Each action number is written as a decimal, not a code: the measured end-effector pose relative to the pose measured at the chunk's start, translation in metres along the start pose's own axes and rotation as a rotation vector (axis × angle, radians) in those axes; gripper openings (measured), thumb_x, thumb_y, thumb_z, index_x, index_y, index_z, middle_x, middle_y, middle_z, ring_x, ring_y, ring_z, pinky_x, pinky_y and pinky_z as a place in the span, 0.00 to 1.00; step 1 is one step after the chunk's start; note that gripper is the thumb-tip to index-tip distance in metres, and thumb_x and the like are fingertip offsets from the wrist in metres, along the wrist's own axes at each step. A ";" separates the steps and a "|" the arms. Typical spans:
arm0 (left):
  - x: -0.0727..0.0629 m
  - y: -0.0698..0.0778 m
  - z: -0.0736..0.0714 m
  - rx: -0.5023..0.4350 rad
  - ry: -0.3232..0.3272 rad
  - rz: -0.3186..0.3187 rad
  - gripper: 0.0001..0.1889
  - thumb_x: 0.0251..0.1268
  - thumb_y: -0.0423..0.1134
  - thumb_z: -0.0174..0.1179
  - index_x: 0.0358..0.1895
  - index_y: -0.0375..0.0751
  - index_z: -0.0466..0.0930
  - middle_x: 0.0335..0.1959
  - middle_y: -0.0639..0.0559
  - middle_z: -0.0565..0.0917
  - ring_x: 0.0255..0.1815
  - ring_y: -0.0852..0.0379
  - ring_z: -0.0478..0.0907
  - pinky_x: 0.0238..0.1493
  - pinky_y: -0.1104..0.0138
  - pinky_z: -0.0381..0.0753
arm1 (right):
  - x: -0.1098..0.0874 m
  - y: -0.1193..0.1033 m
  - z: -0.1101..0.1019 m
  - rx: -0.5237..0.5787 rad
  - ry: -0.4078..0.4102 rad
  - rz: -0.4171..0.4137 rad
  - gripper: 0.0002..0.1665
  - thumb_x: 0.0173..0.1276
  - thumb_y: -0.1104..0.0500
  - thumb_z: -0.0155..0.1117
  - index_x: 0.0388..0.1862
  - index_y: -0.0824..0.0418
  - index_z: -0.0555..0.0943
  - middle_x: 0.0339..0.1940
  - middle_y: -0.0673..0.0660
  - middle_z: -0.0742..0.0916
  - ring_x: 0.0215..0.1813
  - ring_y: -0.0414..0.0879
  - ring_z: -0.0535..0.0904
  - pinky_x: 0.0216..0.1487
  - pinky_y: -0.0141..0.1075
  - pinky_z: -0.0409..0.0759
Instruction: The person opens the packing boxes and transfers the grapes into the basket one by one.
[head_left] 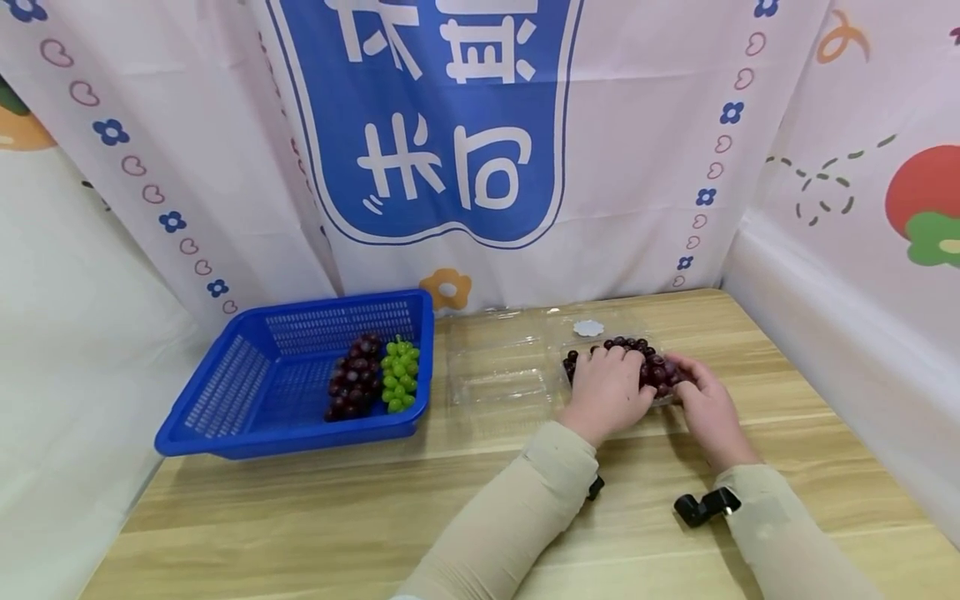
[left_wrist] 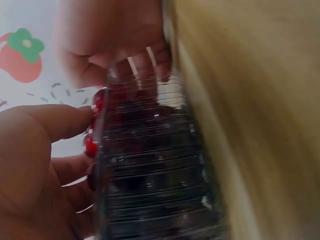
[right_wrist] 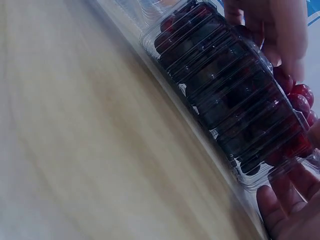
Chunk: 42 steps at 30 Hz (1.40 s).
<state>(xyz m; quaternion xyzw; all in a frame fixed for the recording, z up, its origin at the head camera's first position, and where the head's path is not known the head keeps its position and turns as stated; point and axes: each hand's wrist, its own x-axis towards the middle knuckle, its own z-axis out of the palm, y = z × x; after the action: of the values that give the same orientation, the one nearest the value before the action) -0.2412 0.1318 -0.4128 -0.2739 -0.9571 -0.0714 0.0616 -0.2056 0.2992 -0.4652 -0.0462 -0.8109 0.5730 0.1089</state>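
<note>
A clear ribbed plastic container (right_wrist: pixel 215 85) full of dark red grapes (head_left: pixel 658 373) sits at the right of the table, its lid (head_left: pixel 615 318) folded open behind. My left hand (head_left: pixel 611 387) rests over the top of the grapes; in the left wrist view its thumb (left_wrist: pixel 70 120) and fingers touch those above the rim. At the container's right end, my right hand (head_left: pixel 708 408) grips the side, thumb in front and fingers toward the back. Grapes bulge above the rim in the right wrist view. The left fingertips are partly hidden among the grapes.
A blue basket (head_left: pixel 292 442) at the left holds a dark red grape bunch (head_left: pixel 354 379) and a green bunch (head_left: pixel 400 375). Between the basket and my hands lies another clear container (head_left: pixel 498 379), open. A printed cloth (head_left: pixel 637 208) hangs behind the wooden table (head_left: pixel 300 517).
</note>
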 end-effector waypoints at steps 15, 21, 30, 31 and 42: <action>0.009 0.005 0.017 -0.003 0.020 -0.085 0.31 0.66 0.72 0.53 0.61 0.57 0.79 0.56 0.57 0.81 0.55 0.55 0.75 0.60 0.56 0.66 | 0.001 0.000 0.001 0.027 -0.037 0.021 0.33 0.72 0.68 0.44 0.77 0.63 0.66 0.73 0.65 0.72 0.70 0.58 0.68 0.53 0.23 0.73; 0.011 -0.003 0.014 -0.024 0.033 -0.013 0.24 0.67 0.65 0.61 0.56 0.55 0.79 0.51 0.59 0.82 0.49 0.57 0.78 0.52 0.59 0.70 | 0.001 0.000 0.001 0.020 -0.016 0.022 0.33 0.72 0.68 0.43 0.76 0.64 0.66 0.72 0.64 0.73 0.68 0.55 0.70 0.53 0.25 0.73; 0.012 -0.018 0.012 -0.246 0.185 -0.008 0.11 0.61 0.42 0.62 0.47 0.54 0.78 0.38 0.62 0.84 0.36 0.60 0.80 0.41 0.64 0.78 | 0.000 0.002 0.000 0.038 -0.028 0.006 0.33 0.73 0.68 0.42 0.77 0.67 0.61 0.68 0.66 0.73 0.64 0.52 0.70 0.51 0.29 0.76; 0.012 -0.018 0.012 -0.286 0.196 -0.028 0.11 0.60 0.41 0.60 0.46 0.54 0.78 0.37 0.62 0.84 0.35 0.60 0.80 0.40 0.65 0.78 | 0.000 0.001 -0.001 0.043 -0.032 0.008 0.33 0.73 0.68 0.41 0.77 0.68 0.60 0.69 0.67 0.72 0.65 0.53 0.70 0.52 0.30 0.76; 0.012 -0.023 0.012 -0.703 0.092 -0.064 0.18 0.65 0.33 0.53 0.57 0.52 0.75 0.45 0.58 0.79 0.38 0.60 0.74 0.41 0.66 0.75 | 0.002 0.002 -0.002 0.068 -0.032 0.010 0.32 0.71 0.70 0.39 0.74 0.69 0.63 0.63 0.67 0.75 0.56 0.48 0.74 0.50 0.35 0.77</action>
<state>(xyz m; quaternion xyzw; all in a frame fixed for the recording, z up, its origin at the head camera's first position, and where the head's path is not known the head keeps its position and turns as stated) -0.2643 0.1208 -0.4248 -0.2449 -0.8783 -0.4106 0.0044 -0.2073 0.3021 -0.4661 -0.0373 -0.7923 0.6016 0.0945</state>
